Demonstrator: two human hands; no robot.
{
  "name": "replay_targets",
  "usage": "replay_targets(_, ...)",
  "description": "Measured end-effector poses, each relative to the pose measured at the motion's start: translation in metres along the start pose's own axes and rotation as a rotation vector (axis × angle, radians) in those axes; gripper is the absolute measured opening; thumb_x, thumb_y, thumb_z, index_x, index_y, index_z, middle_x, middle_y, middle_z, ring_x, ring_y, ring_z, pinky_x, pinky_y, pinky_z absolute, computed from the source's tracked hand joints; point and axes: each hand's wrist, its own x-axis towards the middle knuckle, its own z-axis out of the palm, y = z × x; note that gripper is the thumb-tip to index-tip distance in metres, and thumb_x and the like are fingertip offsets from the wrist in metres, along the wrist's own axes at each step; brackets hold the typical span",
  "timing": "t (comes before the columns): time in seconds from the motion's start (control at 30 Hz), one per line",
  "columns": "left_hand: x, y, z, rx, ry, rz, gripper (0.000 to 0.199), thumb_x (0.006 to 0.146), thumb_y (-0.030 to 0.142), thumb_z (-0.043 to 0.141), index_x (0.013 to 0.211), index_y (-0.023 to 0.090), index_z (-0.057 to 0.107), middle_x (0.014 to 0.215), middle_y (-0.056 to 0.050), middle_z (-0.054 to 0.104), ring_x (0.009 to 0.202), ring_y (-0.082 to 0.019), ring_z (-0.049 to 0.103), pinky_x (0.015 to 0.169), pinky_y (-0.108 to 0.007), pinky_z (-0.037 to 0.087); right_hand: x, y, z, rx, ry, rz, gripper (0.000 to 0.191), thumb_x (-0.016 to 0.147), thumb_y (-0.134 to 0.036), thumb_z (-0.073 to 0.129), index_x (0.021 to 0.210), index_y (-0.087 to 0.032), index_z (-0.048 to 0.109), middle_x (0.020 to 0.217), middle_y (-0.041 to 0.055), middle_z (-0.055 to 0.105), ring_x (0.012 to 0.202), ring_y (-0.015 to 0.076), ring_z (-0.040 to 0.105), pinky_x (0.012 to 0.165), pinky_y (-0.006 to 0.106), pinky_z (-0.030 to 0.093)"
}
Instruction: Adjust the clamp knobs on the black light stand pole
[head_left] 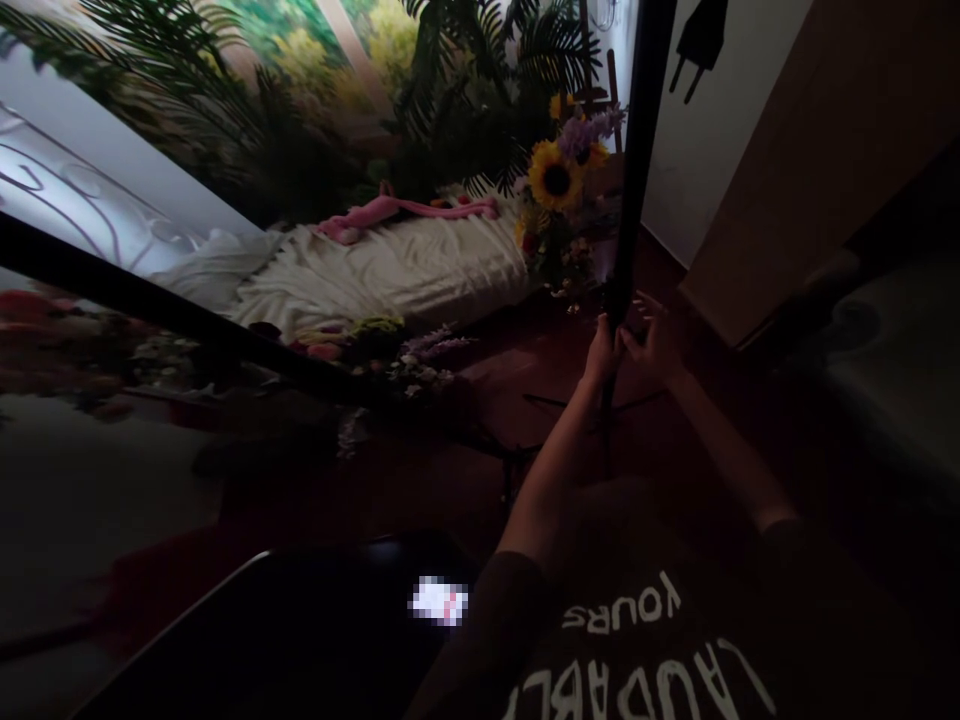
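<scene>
A black upright pole [639,150], which looks like a light stand, rises in front of me with thin legs [546,401] spread near the floor. My left hand [600,352] is wrapped around the pole from its left side. Just right of it is my right hand [657,348], with fingers bent but apart and the thumb close to the pole; dim light hides whether it touches. A black two-pin plug [703,42] hangs beside the top of the pole.
A bench under cream cloth [420,260] carries a pink plush toy [375,212]. Sunflowers [556,176] stand left of the pole. A second black pole [187,318] slants across the left. A brown panel [772,180] leans at right. A dark surface [300,630] lies near me.
</scene>
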Motion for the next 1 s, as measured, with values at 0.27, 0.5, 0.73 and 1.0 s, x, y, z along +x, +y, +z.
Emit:
replay_targets(0.27, -0.001, 0.004, -0.001, 0.014, 0.038, -0.043, 0.055, 0.095, 0.058, 0.046, 0.13, 0.016, 0.048, 0.104, -0.015, 0.069, 0.095, -0.023, 0.069, 0.084, -0.033, 0.052, -0.034, 0.025, -0.014, -0.027, -0.096, 0.04, 0.042, 0.091, -0.039, 0.06, 0.13, -0.025, 0.054, 0.122, 0.0117, 0.065, 0.115, 0.028, 0.061, 0.105, 0.05, 0.046)
replay_targets(0.5, -0.001, 0.005, -0.001, 0.008, 0.049, -0.072, 0.063, 0.093, 0.064, 0.046, 0.129, 0.013, 0.049, 0.111, -0.02, 0.068, 0.11, -0.027, 0.067, 0.093, -0.036, 0.052, -0.025, 0.024, -0.006, 0.201, -0.016, 0.296, 0.043, 0.092, -0.05, 0.056, 0.127, -0.025, 0.055, 0.096, 0.0066, 0.071, 0.09, 0.0229, 0.068, 0.084, 0.039, 0.056)
replay_targets(0.73, -0.001, 0.006, -0.002, -0.014, 0.048, -0.083, 0.065, 0.091, 0.066, 0.047, 0.13, 0.013, 0.049, 0.116, -0.02, 0.068, 0.114, -0.029, 0.066, 0.096, -0.038, 0.051, -0.005, 0.024, 0.003, 0.588, -0.033, 0.661, 0.032, 0.088, -0.038, 0.062, 0.118, -0.029, 0.056, 0.079, -0.0031, 0.066, 0.06, 0.0126, 0.063, 0.055, 0.024, 0.053)
replay_targets(1.0, -0.001, 0.003, -0.002, 0.004, 0.036, -0.05, 0.063, 0.093, 0.065, 0.043, 0.128, 0.013, 0.05, 0.114, -0.02, 0.068, 0.107, -0.026, 0.068, 0.091, -0.035, 0.053, 0.01, 0.015, 0.004, 1.393, -0.144, 1.249, 0.022, 0.09, -0.008, 0.043, 0.096, -0.022, 0.059, 0.05, -0.0108, 0.047, 0.035, 0.0026, 0.043, 0.037, 0.009, 0.035)
